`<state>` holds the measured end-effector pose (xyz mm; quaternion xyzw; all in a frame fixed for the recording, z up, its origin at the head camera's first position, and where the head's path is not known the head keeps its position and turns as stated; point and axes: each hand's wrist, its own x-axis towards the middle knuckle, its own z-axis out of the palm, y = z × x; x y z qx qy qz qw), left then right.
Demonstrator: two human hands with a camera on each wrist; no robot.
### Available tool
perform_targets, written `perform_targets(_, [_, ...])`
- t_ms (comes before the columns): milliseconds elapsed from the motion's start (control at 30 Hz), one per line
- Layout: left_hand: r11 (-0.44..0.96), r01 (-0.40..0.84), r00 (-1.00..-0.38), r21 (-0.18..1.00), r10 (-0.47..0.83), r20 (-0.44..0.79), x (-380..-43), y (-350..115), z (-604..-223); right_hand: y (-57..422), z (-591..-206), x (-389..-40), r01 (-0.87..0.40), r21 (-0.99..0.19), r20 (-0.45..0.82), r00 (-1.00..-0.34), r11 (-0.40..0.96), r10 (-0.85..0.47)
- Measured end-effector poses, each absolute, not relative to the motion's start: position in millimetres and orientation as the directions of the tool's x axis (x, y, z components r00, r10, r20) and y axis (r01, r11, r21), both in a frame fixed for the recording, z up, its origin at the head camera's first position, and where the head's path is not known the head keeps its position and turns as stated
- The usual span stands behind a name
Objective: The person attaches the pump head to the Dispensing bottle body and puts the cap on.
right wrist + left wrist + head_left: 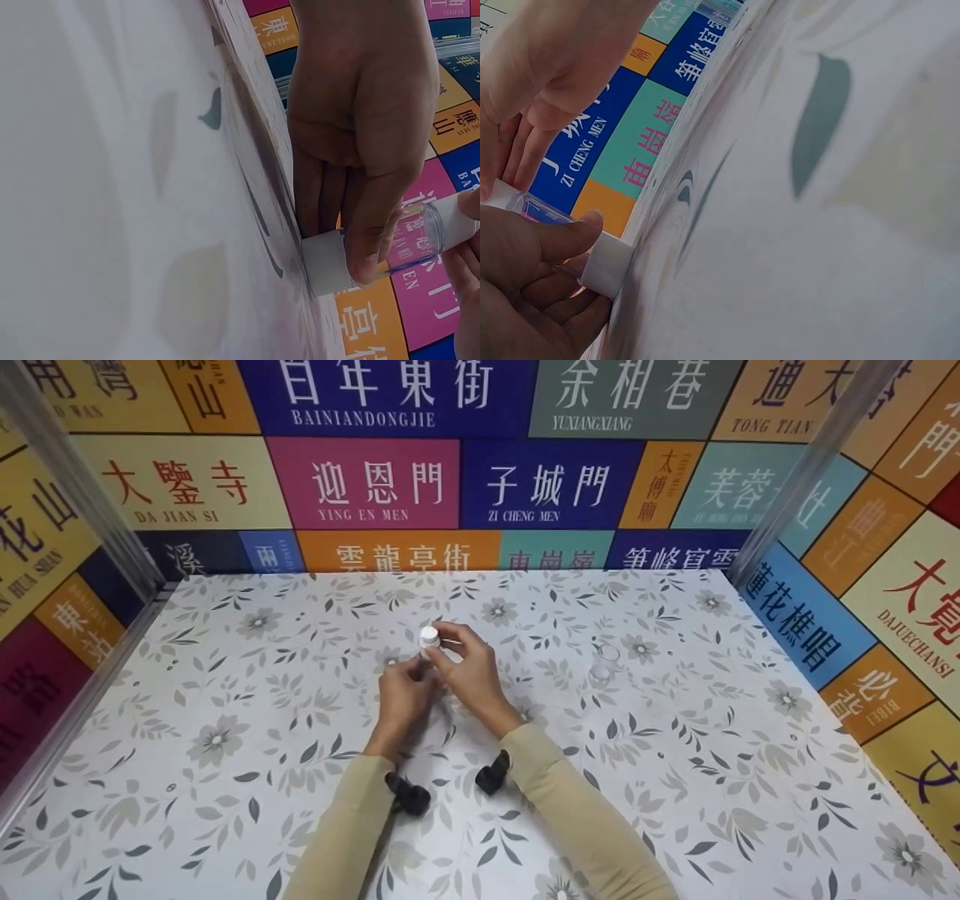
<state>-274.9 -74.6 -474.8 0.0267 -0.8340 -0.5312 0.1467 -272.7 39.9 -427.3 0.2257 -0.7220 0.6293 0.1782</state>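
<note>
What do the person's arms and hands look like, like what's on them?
Both arms wear long, plain tan sleeves, the left sleeve and right sleeve ending near the wrists. A small black gadget sits by each cuff, left and right. The left hand and right hand are bare, without gloves.

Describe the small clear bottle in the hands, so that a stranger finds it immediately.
On the white, grey-flowered table, look near the middle. There, held by the left hand low and the right hand high, is a small, clear, cylindrical bottle. Unlike the colourless round vessel farther right, it has white ends.
</note>
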Motion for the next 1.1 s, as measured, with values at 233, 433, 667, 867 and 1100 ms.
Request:
perform_targets(233, [0.436, 0.142, -0.951, 0.889, -0.19, 0.245, -276, -76, -476, 40, -424, -272, -0.546, -0.833, 0.538, -0.837, 0.085, -0.099])
perform_targets(433, [0.454, 0.164, -0.944, 0.876, -0.187, 0.273, -276, -76, -477, 41, -423, -272, -0.538, -0.838, 0.529, -0.842, 0.088, -0.104])
perform_targets(667, [0.437, 0.139, -0.952, 0.889, -0.189, 0.242, -276, -76, -476, 40, -426, -275, -0.551, -0.827, 0.544, -0.834, 0.11, -0.091])
perform_targets(867, [0.436, 0.125, -0.954, 0.891, -0.195, 0.23, -276, -75, -476, 39, -446, -291, -0.541, -0.832, 0.536, -0.841, 0.122, -0.071])
perform_targets(1100, [0.43, 0.114, -0.959, 0.896, -0.189, 0.213, -274, -75, -475, 42, -452, -297, -0.539, -0.837, 0.533, -0.842, 0.097, -0.084])
